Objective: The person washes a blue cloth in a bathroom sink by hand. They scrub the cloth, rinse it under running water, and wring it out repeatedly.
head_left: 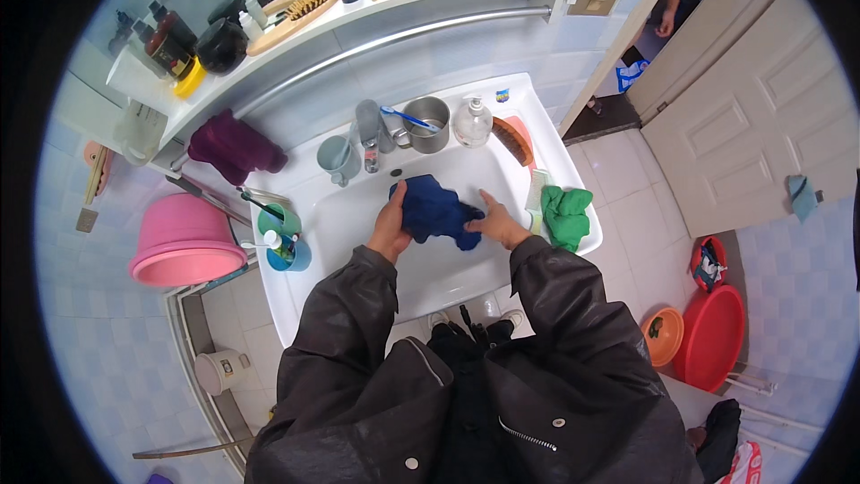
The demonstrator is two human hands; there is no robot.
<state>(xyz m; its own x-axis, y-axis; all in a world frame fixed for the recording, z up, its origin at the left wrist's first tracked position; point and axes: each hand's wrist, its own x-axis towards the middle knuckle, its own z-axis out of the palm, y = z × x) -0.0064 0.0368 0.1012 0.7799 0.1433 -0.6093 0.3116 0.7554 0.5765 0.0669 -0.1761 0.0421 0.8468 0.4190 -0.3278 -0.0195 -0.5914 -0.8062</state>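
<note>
A dark blue cloth (434, 208) is held up over the basin of a white sink (430, 282). My left hand (389, 226) grips its left side, thumb on top and the other fingers mostly under it. At the cloth's lower right corner, my right hand (499, 223) is closed on the edge, with the thumb raised apart. Part of each hand's fingers is hidden by the fabric. To the right of my right hand, a crumpled green cloth (566, 217) lies on the sink's rim beside a pale comb (537, 190).
Along the sink's back edge stand a metal mug (428, 130) with a blue toothbrush, a clear pump bottle (473, 122), a brown brush (511, 141) and a pale cup (339, 159). Pink basins (184, 237) hang at left. A door (761, 99) stands at right; a person's hand (666, 23) shows beyond.
</note>
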